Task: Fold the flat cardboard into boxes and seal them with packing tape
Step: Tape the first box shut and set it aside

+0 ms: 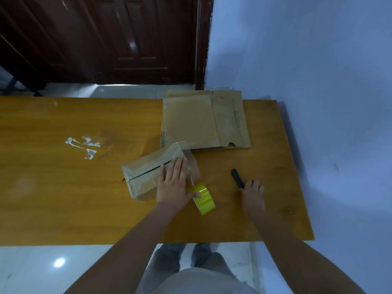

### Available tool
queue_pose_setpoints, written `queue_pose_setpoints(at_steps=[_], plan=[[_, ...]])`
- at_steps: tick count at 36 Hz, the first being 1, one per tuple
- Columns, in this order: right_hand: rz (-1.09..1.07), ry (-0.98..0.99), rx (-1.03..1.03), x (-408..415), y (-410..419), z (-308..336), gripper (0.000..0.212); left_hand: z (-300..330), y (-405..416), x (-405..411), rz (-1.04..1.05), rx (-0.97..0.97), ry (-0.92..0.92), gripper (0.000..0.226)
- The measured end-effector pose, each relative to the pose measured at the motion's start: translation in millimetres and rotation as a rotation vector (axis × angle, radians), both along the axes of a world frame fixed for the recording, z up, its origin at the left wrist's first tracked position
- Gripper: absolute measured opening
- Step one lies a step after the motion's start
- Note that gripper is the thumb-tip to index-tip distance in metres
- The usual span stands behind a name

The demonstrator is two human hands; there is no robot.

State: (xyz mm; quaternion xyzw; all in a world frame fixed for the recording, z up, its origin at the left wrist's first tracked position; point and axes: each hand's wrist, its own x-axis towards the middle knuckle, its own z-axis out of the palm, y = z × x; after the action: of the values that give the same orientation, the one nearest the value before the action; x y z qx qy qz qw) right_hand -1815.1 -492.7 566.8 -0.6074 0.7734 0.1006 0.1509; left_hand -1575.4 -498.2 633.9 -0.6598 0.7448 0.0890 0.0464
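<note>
Fingers [177,168] of the left hand [172,183] lie straight and flat on the near end of the folded box [148,172], pressing its top down, while the thumb reaches toward the tape roll [204,199].

At the far left of the wooden table [63,187], a few torn scraps of clear tape [84,145] cling to the glossy orange-brown surface. The small box sits near the table's middle, its top flaps closed with a dark slit between them, and shiny tape already covers much of it. A clear strip [192,166] runs from the box's right end down to the yellow-green roll, so the tape is not yet cut.

Further right, the right hand [252,193] curls its fingers around the near end of a dark, slim cutter [237,177] lying on the table. Behind, a stack of flat cardboard [203,119], matte brown and creased, rests at the table's far edge.

By my judgement, one box is nearly sealed; cutting the strip remains, then the flat sheets must be folded.
</note>
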Motion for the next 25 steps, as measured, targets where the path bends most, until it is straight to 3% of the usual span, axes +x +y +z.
queue_pose_setpoints(at_steps=[3, 5, 7, 15, 25], plan=[[-0.128, -0.328, -0.001, 10, 0, 12, 0.018, -2, -1, 1, -0.001, -0.024, 0.035, 0.112], [-0.191, -0.555, -0.019, 16, 1, 25, 0.023, -2, -1, 1, -0.003, 0.004, 0.019, 0.111], [-0.097, -0.653, -0.065, 19, 5, 40, 0.026, -1, -2, 1, -0.001, 0.019, 0.000, 0.110], [0.374, -0.513, -0.087, 30, 6, 82, 0.034, -2, -2, 0, 0.003, -0.020, 0.017, 0.114], [0.425, -0.469, -0.053, 55, -2, 78, 0.034, 0, -2, 2, 0.005, -0.025, 0.002, 0.113]])
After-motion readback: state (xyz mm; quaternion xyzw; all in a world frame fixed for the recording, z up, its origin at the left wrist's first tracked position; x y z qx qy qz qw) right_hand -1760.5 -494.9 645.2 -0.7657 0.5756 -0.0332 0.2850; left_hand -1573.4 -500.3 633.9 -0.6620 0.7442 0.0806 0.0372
